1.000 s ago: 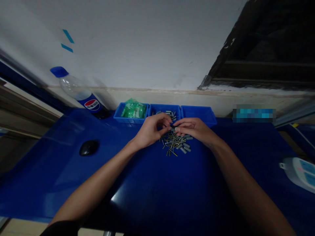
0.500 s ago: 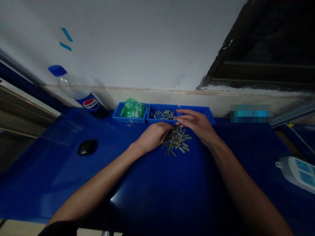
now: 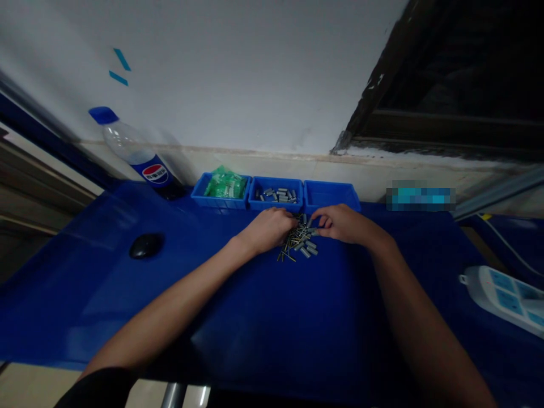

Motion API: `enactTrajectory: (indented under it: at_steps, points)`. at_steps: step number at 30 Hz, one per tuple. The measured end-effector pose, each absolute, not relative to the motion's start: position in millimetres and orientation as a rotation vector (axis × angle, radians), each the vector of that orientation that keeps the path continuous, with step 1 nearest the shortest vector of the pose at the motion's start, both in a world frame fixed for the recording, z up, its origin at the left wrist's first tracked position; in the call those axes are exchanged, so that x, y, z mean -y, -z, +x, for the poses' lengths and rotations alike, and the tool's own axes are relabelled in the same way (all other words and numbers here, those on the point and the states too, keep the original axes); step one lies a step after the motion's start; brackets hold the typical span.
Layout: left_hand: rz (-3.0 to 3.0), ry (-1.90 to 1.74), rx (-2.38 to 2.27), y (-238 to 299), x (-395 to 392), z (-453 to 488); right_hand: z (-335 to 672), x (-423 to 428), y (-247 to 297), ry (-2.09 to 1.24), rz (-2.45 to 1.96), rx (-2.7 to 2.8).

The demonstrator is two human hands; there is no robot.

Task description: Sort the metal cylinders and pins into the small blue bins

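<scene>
Our left forearm (image 3: 178, 303) slants up to the pile of metal pieces (image 3: 298, 240) from its near left, our right forearm (image 3: 419, 311) from its near right. Our left grip (image 3: 272, 228) bends over the pile's left edge, knuckles up, fingertips hidden. Our right grip (image 3: 343, 224) curls at its right edge, thumb and index tips slightly apart.

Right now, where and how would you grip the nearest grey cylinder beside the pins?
Pinch the grey cylinder near its close end, probably from above and the near side: it's elongated, lies flat, and that end points away from the pins; other cylinders crowd its far side.
</scene>
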State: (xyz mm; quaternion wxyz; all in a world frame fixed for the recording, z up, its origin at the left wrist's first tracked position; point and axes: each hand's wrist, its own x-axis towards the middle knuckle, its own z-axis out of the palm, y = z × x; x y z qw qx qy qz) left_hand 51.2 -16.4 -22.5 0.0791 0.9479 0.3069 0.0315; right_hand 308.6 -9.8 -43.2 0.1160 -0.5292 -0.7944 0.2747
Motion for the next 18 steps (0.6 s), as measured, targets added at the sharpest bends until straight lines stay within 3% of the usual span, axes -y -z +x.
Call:
enactTrajectory:
  at_steps: [18]
  points:
    - [2.786,0.034,-1.094,22,5,90,303,12,41,-0.899,-1.427,2.32]
